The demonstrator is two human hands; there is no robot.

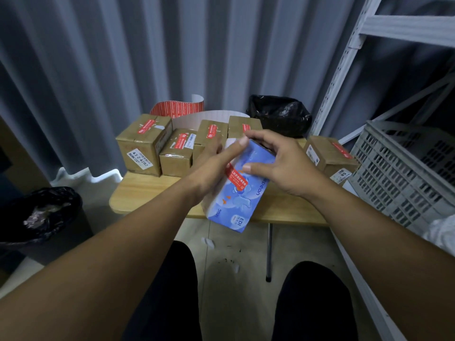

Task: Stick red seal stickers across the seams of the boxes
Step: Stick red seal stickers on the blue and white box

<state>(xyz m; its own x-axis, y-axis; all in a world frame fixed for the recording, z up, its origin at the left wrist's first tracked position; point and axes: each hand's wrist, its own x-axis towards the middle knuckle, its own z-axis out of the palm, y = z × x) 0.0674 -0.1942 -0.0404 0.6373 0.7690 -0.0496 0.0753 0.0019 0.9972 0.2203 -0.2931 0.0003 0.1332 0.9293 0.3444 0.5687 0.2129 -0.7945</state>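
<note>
A blue box [242, 195] is held tilted over the front edge of the small wooden table [152, 190]. A red seal sticker [235, 179] lies across its face. My right hand [278, 166] grips the box's upper end, thumb on its face. My left hand [216, 166] holds the box's left side, its thumb stretched flat along the upper edge. Several brown cardboard boxes [145, 143] with red stickers stand at the back of the table, one more brown box [330, 156] at the right. A curled sheet of red stickers [177, 109] stands behind them.
A black bag [280, 114] lies at the table's back right. A grey plastic crate [403, 173] and a white metal shelf frame [344, 67] stand on the right. A bin lined with a black bag [41, 212] is at the left. My knees are below.
</note>
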